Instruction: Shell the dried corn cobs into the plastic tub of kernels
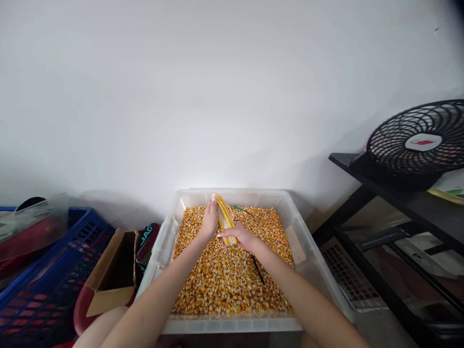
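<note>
A yellow, partly shelled corn cob is held tilted over a clear plastic bin filled with loose golden corn kernels; its pale tip is pointed up and away, just above the left hand; the left-hand fingers are closed around the cob's upper left side, while the lower end is gripped by the right hand, whose fingers are curled across the cob from the right; the cob is thus enclosed between both hands, above the kernels; a thin black stick is seen lying on the kernels near the right wrist; an open brown cardboard box and a blue plastic crate are placed left of the bin; a black fan is set on a dark shelf at the right.
</note>
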`<action>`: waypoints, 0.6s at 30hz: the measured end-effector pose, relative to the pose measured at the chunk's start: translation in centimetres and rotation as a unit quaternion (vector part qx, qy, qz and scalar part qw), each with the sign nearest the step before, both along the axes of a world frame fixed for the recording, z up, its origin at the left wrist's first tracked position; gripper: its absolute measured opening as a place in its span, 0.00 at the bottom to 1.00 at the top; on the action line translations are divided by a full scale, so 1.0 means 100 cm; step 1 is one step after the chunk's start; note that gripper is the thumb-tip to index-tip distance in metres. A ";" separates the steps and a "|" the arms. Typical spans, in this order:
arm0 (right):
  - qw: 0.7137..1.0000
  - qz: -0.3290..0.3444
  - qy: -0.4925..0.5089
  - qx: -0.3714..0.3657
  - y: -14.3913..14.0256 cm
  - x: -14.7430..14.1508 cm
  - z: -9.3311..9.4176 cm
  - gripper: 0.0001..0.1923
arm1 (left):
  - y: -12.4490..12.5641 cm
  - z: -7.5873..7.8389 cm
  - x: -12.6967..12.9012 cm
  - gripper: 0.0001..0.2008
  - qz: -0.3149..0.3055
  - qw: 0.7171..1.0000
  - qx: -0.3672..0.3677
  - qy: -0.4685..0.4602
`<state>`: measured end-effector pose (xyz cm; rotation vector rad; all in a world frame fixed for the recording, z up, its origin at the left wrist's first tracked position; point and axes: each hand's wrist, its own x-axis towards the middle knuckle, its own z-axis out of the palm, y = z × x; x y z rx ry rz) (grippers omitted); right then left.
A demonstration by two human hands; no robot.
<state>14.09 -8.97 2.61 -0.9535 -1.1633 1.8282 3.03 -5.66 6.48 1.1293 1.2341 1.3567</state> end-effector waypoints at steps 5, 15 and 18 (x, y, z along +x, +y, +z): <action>1.000 0.000 0.001 -0.004 -0.001 0.000 0.000 0.16 | 0.004 -0.013 0.000 0.26 -0.016 0.999 0.037 0.018; 0.999 0.021 0.031 -0.004 0.003 0.008 -0.005 0.15 | 0.002 -0.009 -0.003 0.23 -0.068 0.996 0.053 0.003; 0.998 0.044 0.036 0.002 0.004 0.011 -0.009 0.13 | -0.003 0.000 -0.004 0.22 -0.076 0.995 0.059 0.005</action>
